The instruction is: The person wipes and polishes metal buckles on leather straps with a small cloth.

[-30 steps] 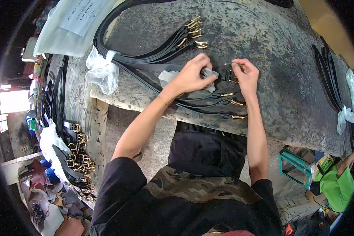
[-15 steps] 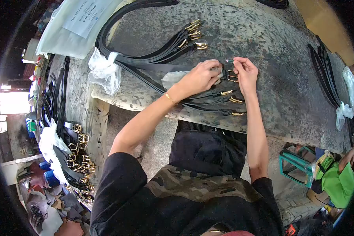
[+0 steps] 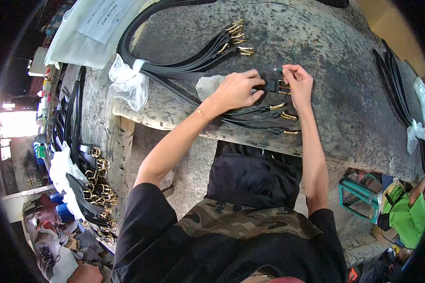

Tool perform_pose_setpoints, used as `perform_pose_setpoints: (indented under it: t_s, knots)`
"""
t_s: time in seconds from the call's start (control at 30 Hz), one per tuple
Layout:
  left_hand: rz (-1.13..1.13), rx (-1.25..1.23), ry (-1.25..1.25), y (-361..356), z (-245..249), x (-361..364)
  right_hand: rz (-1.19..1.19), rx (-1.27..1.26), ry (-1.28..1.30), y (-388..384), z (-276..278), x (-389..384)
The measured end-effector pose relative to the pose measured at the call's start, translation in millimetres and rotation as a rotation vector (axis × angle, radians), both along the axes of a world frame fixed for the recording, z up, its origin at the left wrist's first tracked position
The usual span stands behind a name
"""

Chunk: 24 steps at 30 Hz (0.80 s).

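A black belt with a gold buckle (image 3: 283, 87) lies across the table, its strap passing under my left hand (image 3: 238, 90). That hand rests over the strap just left of the buckle, thumb and fingers apart. A piece of whitish material (image 3: 208, 87) shows beside it, partly under the hand. Between thumb and fingertips, my right hand (image 3: 298, 86) pinches a slim dark pen-like tool (image 3: 278, 70), its pale tip pointing left above the buckle. Several loose belt ends with gold buckles (image 3: 288, 115) lie nearer the table's front edge.
A belt bundle (image 3: 193, 63) tied with white plastic (image 3: 127, 82) curves across the back left. Another bundle (image 3: 394, 89) lies at right. Buckled belts (image 3: 97, 188) hang at left. A labelled plastic bag (image 3: 75, 47) lies behind. A person in green (image 3: 408, 214) is beside a green stool (image 3: 356, 193).
My left hand's thumb and fingers have spread apart over the strap, and the buckle end is more exposed. My right hand still pinches the pen-like tool. The whole view has shifted slightly.
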<state>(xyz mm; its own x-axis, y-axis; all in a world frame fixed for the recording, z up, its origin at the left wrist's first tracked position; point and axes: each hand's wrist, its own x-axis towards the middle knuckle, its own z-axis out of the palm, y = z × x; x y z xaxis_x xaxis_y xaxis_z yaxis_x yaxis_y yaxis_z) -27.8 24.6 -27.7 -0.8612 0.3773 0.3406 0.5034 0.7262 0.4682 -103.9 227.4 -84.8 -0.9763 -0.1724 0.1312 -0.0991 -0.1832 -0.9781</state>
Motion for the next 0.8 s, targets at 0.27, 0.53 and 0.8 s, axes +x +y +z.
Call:
perform_pose_setpoints:
  t_s: [0.27,0.53,0.8]
  knots:
    - [-0.075,-0.111,0.113,13,-23,-6,0.018,-0.062,-0.034,0,1,0]
    - [0.031,0.129,-0.04,-4,-14,-5,0.042,0.064,0.025,1,7,8]
    - [0.066,0.16,-0.166,-9,-21,-9,0.124,0.314,0.285,-4,13,15]
